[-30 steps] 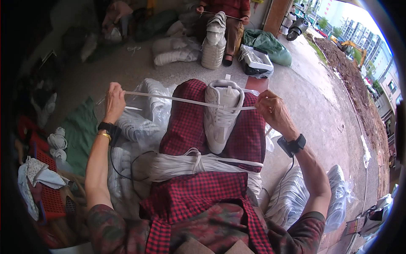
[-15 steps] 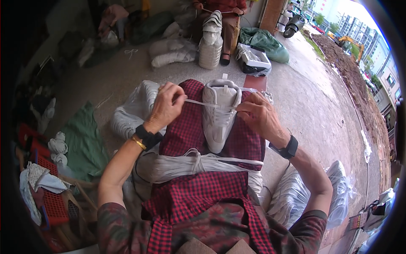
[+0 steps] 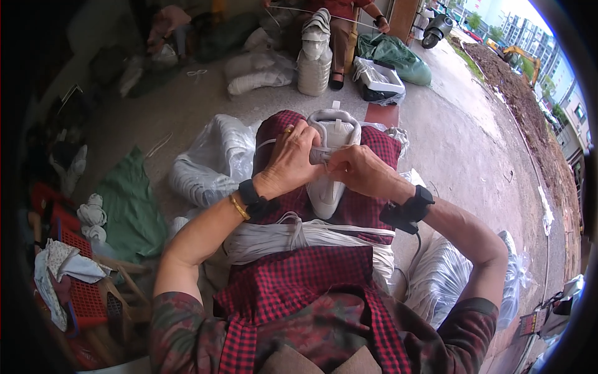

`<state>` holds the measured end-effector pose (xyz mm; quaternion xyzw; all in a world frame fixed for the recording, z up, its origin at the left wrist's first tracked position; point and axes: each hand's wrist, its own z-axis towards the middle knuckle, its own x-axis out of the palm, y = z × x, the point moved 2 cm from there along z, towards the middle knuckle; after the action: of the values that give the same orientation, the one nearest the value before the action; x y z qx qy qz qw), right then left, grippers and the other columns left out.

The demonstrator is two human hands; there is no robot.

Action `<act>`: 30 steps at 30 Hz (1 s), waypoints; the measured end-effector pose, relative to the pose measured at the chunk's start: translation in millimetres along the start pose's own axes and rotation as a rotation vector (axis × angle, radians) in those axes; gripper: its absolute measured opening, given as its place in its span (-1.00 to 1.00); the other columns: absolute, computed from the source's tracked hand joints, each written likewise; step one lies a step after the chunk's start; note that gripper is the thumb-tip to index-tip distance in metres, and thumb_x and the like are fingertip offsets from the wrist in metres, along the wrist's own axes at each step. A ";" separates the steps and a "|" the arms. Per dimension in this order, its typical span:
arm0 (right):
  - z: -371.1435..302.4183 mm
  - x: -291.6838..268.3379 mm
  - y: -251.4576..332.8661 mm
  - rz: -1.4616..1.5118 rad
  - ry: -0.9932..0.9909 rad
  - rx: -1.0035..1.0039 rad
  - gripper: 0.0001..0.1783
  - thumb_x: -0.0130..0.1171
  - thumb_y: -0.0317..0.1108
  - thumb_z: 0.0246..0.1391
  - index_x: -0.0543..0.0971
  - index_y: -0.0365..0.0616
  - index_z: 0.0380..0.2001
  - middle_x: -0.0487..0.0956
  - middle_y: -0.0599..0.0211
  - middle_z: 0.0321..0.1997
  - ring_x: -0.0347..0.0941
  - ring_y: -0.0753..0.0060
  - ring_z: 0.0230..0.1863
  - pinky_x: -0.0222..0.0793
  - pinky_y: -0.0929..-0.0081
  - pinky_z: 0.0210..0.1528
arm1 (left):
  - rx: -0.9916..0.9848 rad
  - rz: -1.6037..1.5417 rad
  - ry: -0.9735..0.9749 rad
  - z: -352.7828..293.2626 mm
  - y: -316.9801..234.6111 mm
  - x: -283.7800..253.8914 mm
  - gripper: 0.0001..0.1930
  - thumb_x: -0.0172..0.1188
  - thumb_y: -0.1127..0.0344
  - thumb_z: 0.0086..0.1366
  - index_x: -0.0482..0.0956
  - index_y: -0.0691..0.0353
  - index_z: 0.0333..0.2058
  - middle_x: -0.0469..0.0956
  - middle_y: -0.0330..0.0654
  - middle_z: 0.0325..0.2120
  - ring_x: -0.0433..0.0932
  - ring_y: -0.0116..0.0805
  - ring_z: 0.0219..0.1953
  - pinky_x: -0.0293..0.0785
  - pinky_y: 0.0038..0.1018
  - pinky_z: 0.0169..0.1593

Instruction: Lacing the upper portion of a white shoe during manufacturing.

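A white sneaker rests upright between my thighs on the red-and-black checked apron, its toe toward me. Over its lacing, my left hand is closed with fingertips at the eyelets, and a white shoelace trails out on its left side. My right hand pinches at the same lacing from the right, its fingers almost meeting the left ones. The lace between the fingertips is mostly hidden. Across my lap, nearer me, lies a tied bundle of white shoelaces.
Plastic bags of white shoes lie left and right of my legs. A red crate stands at left beside a green sheet. Ahead, a seated person stretches a lace behind a shoe stack; an open shoebox lies nearby.
My hands, apart on either side of the sneaker with a lace end in each, have come together over its lacing. The seated person's hands have spread farther apart.
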<state>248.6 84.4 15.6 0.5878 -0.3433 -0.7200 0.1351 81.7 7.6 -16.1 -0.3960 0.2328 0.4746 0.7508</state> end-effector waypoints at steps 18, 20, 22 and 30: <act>-15.9 -11.0 -5.5 -0.238 -0.083 -0.152 -0.82 0.19 -0.52 -0.04 0.63 -0.16 -0.30 0.58 0.21 -0.29 0.59 0.10 -0.28 0.53 0.25 -0.25 | -0.037 -0.075 -0.036 -7.2 1.5 0.0 -0.47 0.57 0.22 -0.19 0.41 0.19 -0.30 0.36 -0.14 -0.28 0.43 -0.14 -0.18 0.34 -0.26 -0.06; -17.1 -11.4 -12.7 -0.341 -0.094 -0.213 -0.78 0.20 -0.55 -0.07 0.63 -0.16 -0.27 0.57 0.21 -0.28 0.58 0.09 -0.28 0.53 0.27 -0.26 | -0.040 -0.094 -0.033 -7.0 0.3 1.1 -0.47 0.56 0.22 -0.18 0.41 0.18 -0.29 0.36 -0.14 -0.28 0.43 -0.14 -0.18 0.34 -0.25 -0.05; -17.5 -12.4 -12.2 -0.446 -0.106 -0.280 -0.74 0.21 -0.58 -0.09 0.63 -0.16 -0.25 0.56 0.20 -0.27 0.58 0.09 -0.29 0.52 0.30 -0.26 | -0.035 -0.075 -0.043 -7.5 -0.3 1.6 -0.48 0.55 0.23 -0.18 0.41 0.16 -0.29 0.35 -0.15 -0.27 0.42 -0.15 -0.18 0.33 -0.25 -0.05; -20.0 -10.7 -18.4 -0.547 -0.170 -0.311 -0.79 0.20 -0.52 -0.06 0.59 -0.09 -0.28 0.51 0.28 -0.27 0.55 0.13 -0.23 0.54 0.23 -0.32 | -0.047 -0.102 -0.052 -9.7 2.8 3.1 -0.50 0.54 0.24 -0.16 0.42 0.15 -0.28 0.36 -0.15 -0.27 0.42 -0.15 -0.17 0.33 -0.26 -0.04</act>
<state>274.1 97.4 10.2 0.5683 -0.0685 -0.8200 -0.0042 80.8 1.9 -25.0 -0.4125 0.1812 0.4512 0.7703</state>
